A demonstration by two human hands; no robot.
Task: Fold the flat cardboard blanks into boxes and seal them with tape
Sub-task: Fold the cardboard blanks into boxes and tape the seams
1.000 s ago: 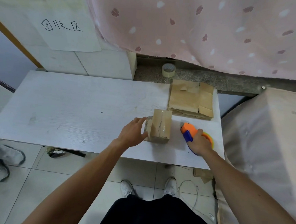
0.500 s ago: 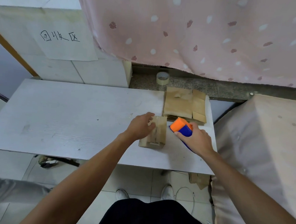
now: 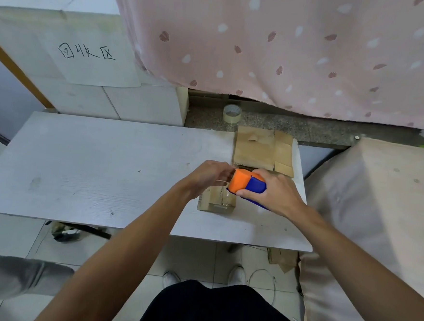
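Box: a small folded cardboard box point(image 3: 217, 201) stands on the white table point(image 3: 100, 167), taped along its near face.
Room left of the box: a wide stretch of bare tabletop.
Room right of the box: little. The table's right edge is near, with a cloth-covered bulk point(image 3: 378, 209) just past it.
Near side of the box: the table's front edge is close.
Beyond the box: a stack of flat blanks point(image 3: 259, 148) reaches the far edge. Farther on, a tape roll point(image 3: 232, 113) stands on the stone ledge.
Right hand point(image 3: 277, 196): wrapped around the blue body of the tape dispenser point(image 3: 247, 184), holding it above the box's far right part.
Left hand point(image 3: 208, 177): above the box, fingers curled at the dispenser's orange nose. Whether they pinch the tape end cannot be told.
Change: half a second ago the left hand lay on the box top and the dispenser sat just right of the box. Both hands have since met over it.
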